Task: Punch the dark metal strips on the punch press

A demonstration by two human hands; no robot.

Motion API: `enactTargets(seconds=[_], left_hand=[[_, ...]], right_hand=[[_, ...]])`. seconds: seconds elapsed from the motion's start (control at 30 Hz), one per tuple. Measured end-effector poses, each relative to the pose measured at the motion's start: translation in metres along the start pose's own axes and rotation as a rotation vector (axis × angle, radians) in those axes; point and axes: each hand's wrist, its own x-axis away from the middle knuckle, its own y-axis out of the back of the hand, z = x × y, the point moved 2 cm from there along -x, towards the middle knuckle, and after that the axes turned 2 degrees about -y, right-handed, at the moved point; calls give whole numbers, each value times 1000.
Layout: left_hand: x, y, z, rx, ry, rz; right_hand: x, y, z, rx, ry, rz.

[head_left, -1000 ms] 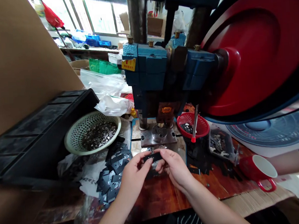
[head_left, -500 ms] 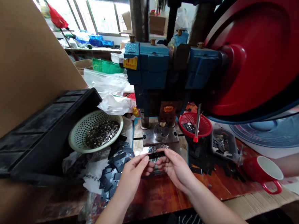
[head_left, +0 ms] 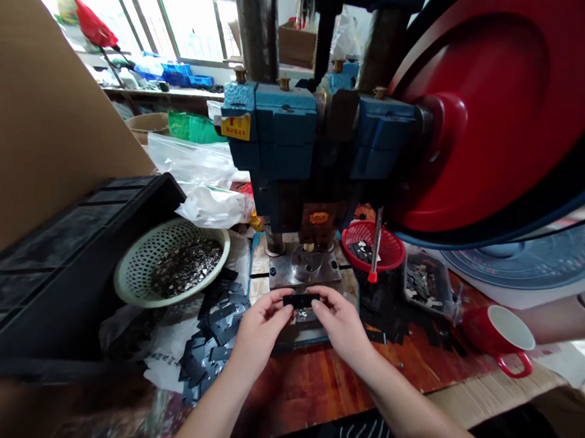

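Note:
A small flat black strip (head_left: 301, 301) is held level between both hands, just in front of the press's metal die block (head_left: 303, 269). My left hand (head_left: 265, 319) pinches its left end between thumb and fingers. At the right end, my right hand (head_left: 338, 312) grips it the same way. Under the strip, small shiny bits lie on the press base. Many flat black pieces (head_left: 220, 324) are heaped left of the base.
The blue press (head_left: 286, 123) with its red flywheel (head_left: 484, 99) rises ahead. A pale basket (head_left: 127, 287) of small metal parts stands left. To the right are a red basket (head_left: 397, 250), a clear box (head_left: 427, 283) and a red mug (head_left: 480, 329).
Both hands have brought the strip slightly nearer the die block, and its broad face now shows more. The whole view has shifted, with the press further left in it.

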Motion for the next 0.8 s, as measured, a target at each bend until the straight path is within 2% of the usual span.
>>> enactTargets(seconds=[0.2, 0.33, 0.43, 0.57, 0.8], left_hand=[[-57, -18, -6, -416, -345, -42], [-84, -22, -11, -583, -525, -141], [-99, -21, -7, -577, -488, -158], [-115, -21, -1, -520, -408, -75], [-123, -24, 1, -452, -408, -17]], right_hand=[[-55, 12, -6, 371, 283, -188], [-86, 11, -10, 488, 327, -263], [-99, 10, -15, 504, 330, -281], [-107, 9, -22, 448, 324, -255], [-114, 4, -28, 355, 268, -217]])
